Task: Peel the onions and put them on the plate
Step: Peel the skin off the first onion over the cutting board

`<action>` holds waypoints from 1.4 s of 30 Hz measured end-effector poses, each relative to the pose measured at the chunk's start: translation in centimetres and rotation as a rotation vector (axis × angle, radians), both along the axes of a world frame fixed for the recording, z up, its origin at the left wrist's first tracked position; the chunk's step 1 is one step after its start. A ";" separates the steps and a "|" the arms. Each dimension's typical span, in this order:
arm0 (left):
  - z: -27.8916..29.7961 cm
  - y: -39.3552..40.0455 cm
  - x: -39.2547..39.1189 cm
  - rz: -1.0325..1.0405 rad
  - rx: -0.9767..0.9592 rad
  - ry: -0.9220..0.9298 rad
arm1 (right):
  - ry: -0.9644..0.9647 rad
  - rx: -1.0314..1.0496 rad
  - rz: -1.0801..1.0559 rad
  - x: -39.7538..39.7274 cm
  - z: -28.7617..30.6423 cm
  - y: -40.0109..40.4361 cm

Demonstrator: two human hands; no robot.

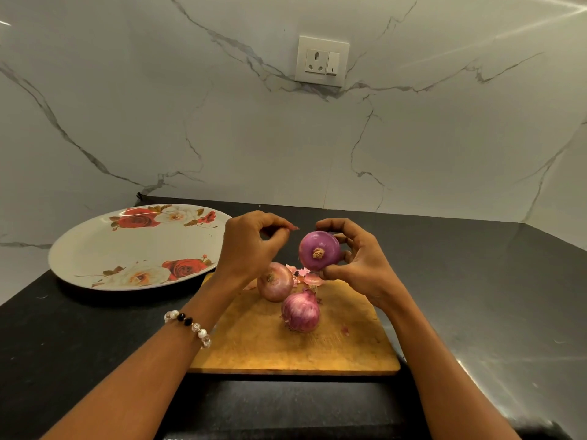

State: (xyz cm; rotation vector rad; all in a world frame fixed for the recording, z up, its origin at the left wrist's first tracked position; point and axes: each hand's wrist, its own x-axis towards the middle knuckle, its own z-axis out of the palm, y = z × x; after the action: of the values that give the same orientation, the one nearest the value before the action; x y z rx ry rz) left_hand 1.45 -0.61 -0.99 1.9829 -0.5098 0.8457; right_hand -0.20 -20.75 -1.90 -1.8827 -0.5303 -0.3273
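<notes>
My right hand [359,258] holds a smooth purple peeled onion [319,250] above the wooden cutting board [254,344], root end towards me. My left hand [251,246] pinches a small scrap of onion skin [293,228] just left of that onion. Two unpeeled onions lie on the board: a brownish one [274,282] and a pink streaked one [300,311] nearer me. Loose peels [306,277] lie at the board's far edge. The white plate with red roses [95,249] stands to the left, with nothing on it.
The board and plate rest on a dark countertop [476,296] that meets a white marble wall. A wall socket with a switch [321,61] is high on the wall. A beaded bracelet [189,325] circles my left wrist.
</notes>
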 end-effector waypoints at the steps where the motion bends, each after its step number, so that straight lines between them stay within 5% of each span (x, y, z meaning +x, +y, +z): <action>1: 0.0 0.0 0.0 -0.025 0.034 0.012 | -0.001 0.007 -0.003 0.0 0.0 0.0; 10: 0.3 -0.4 -0.6 -0.101 0.019 0.018 | -0.001 0.098 -0.041 -0.1 0.1 -0.1; 24: -0.2 -1.0 -0.7 -0.206 0.017 0.371 | -0.047 0.037 -0.015 0.3 -0.6 0.4; 42: -0.3 -1.0 -0.5 -0.134 0.014 0.282 | -0.132 -0.013 -0.066 0.8 -0.8 0.0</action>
State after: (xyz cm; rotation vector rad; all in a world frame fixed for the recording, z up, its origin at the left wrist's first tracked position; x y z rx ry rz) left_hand 0.90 -1.58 -1.34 2.0147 -0.4778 0.4714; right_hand 0.58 -20.71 -2.75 -1.9030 -0.5603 -0.4955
